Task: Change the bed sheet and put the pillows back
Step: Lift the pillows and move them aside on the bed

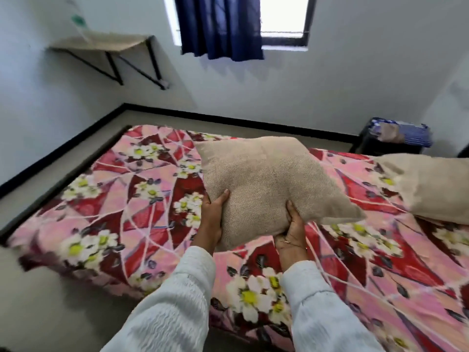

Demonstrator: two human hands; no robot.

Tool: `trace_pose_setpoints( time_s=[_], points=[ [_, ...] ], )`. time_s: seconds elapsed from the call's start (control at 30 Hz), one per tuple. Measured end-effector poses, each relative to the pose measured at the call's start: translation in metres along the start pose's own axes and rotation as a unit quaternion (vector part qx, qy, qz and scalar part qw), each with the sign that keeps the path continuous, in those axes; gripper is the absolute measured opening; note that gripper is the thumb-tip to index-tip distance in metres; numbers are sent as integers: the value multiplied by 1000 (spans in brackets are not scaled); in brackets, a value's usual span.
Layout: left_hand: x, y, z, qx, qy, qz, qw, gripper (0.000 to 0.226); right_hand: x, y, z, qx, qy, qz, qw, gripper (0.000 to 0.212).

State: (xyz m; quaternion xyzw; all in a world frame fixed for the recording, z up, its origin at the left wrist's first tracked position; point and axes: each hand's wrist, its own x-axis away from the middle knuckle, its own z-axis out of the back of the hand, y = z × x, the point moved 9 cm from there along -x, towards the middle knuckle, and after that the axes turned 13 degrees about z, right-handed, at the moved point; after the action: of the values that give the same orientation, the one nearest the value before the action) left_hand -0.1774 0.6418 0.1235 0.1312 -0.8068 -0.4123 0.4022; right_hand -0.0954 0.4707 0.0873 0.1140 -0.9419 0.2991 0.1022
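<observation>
A beige square pillow [269, 181] is held up above the middle of the bed. My left hand [212, 217] grips its near left edge, thumb on top. My right hand [291, 229] grips its near bottom edge from below. The bed is covered by a pink and red floral sheet [121, 212], spread flat over the mattress and hanging over the near edge. A second beige pillow [431, 186] lies on the sheet at the right end of the bed.
A wall shelf [101, 43] on black brackets hangs at the upper left. A window with a dark blue curtain [220, 26] is on the far wall. A dark basket with folded cloth [396, 138] stands beyond the bed at the right. Grey floor surrounds the bed.
</observation>
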Motion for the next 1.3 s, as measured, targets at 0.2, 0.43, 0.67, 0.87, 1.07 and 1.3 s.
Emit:
trace_pose_setpoints(
  time_s=[0.2, 0.43, 0.67, 0.87, 1.07, 1.3],
  points=[
    [-45, 65, 95, 30, 40, -28, 998, 38, -4, 109, -67, 1, -16, -47, 999, 36],
    [-133, 176, 243, -13, 114, -54, 992, 34, -18, 308, -166, -1, -19, -142, 990, 42],
    [-213, 268, 357, -159, 171, -49, 971, 54, -15, 455, -228, 22, 25, -194, 980, 31],
    [-284, 314, 443, -244, 151, -29, 957, 55, -4, 558, -256, 9, 99, -199, 975, 48],
    [-351, 356, 515, -384, 70, -6, 921, 58, 39, 658, -272, -35, 209, -161, 964, 43],
    [-397, 355, 610, -568, 105, 53, 814, 52, 98, 771, -251, -15, 281, -154, 947, 19]
  ],
)
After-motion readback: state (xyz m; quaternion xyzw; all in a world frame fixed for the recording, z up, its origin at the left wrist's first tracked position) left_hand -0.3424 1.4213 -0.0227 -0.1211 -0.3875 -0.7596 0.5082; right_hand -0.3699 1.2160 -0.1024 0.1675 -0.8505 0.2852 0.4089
